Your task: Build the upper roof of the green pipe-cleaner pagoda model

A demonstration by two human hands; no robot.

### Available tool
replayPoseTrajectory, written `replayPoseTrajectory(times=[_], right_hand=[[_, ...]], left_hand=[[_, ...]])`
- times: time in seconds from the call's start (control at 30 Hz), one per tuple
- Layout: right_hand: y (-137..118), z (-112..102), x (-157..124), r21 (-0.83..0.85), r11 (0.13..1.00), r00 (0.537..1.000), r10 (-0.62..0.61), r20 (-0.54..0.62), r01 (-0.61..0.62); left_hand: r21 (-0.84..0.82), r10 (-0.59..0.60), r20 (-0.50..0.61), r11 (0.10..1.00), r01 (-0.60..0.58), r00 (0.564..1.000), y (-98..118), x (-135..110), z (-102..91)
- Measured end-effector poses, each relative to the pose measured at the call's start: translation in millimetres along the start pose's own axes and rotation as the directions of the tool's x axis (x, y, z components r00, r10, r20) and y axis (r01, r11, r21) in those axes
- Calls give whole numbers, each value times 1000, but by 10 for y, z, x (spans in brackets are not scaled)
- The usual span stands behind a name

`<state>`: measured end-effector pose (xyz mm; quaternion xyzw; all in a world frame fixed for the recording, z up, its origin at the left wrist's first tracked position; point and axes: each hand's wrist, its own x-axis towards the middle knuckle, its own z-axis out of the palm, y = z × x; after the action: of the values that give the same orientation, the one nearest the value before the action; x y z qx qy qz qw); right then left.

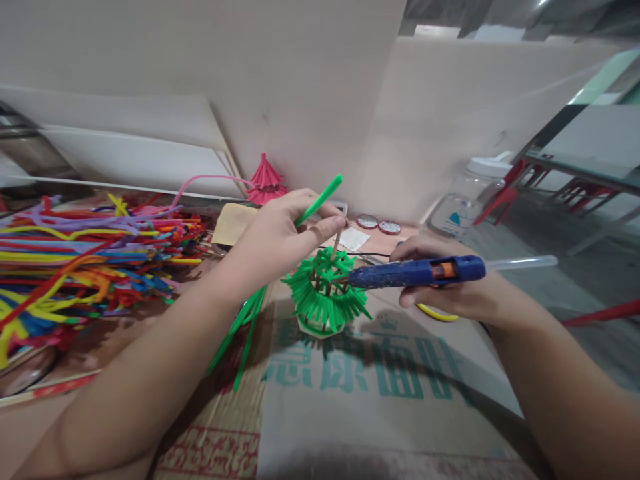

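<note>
A small tiered model [327, 297] with green pipe-cleaner fringes stands upright on the cardboard. From its top rises a thin wooden stick [337, 241]. My left hand [290, 227] is closed, thumb and fingertips pinching the stick's upper end. A green pipe cleaner [320, 200] sticks up from between the same fingers. My right hand [440, 293] grips a blue hot glue gun [415, 271] whose nozzle points left at the model's upper part. A clear glue stick [523, 263] juts from the back of the gun. Whether the nozzle touches the model I cannot tell.
Many coloured pipe cleaners [100, 253] lie heaped at the left. Loose green strips [245, 333] rest beside the model. Behind stand a pink fringed cone [265, 180], two small round containers [379, 224] and a clear plastic bottle [463, 197]. Printed cardboard [380, 413] covers the front.
</note>
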<state>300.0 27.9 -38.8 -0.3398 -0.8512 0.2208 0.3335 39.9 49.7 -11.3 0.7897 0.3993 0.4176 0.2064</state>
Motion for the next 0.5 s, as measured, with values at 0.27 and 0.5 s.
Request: replayPoseTrajectory(times=[0.27, 0.5], right_hand=[[13, 10, -16, -11, 1000, 999, 27, -45, -27], [33, 29, 0, -35, 999, 999, 3, -45, -4]], left_hand=[[-15, 5, -1, 1000, -5, 1000, -11, 1, 1], [-9, 0, 2, 1000, 0, 1000, -7, 0, 0]])
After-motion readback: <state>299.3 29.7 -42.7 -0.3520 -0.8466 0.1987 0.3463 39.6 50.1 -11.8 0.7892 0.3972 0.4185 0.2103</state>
